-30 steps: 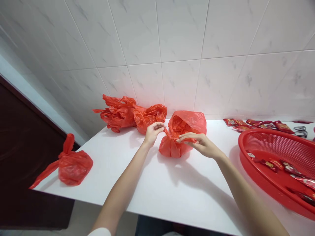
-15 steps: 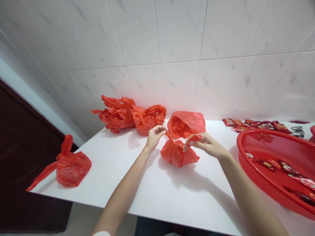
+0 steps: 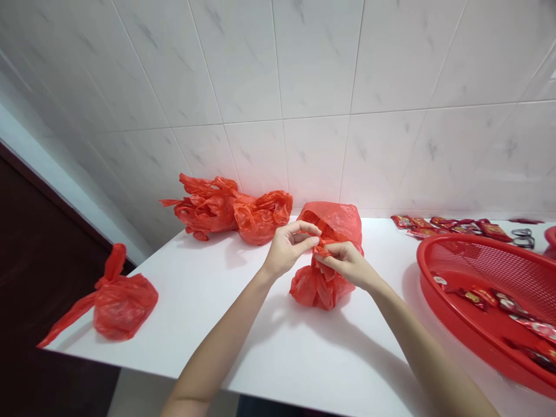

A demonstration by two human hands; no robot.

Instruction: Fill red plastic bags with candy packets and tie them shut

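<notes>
A filled red plastic bag (image 3: 319, 289) sits on the white table, its top gathered upward. My left hand (image 3: 290, 246) pinches one of its handles above the bag. Close beside it, my right hand (image 3: 345, 262) grips the other gathered part, and the fingertips of both hands nearly meet. What lies inside the bag is hidden. Right behind my hands an open red bag (image 3: 336, 217) leans near the wall. A tied red bag (image 3: 124, 307) with long ends rests at the left edge.
Two more crumpled red bags, a left one (image 3: 208, 211) and a right one (image 3: 263, 217), stand by the wall. A red plastic basket (image 3: 460, 324) at right holds wrapped packets. Several red packets (image 3: 452, 226) and metal clips (image 3: 523, 237) lie behind it.
Both hands have come together over the bag, bringing its handles close to each other. The bag's top is now drawn up between my fingers. The view has shifted slightly.
</notes>
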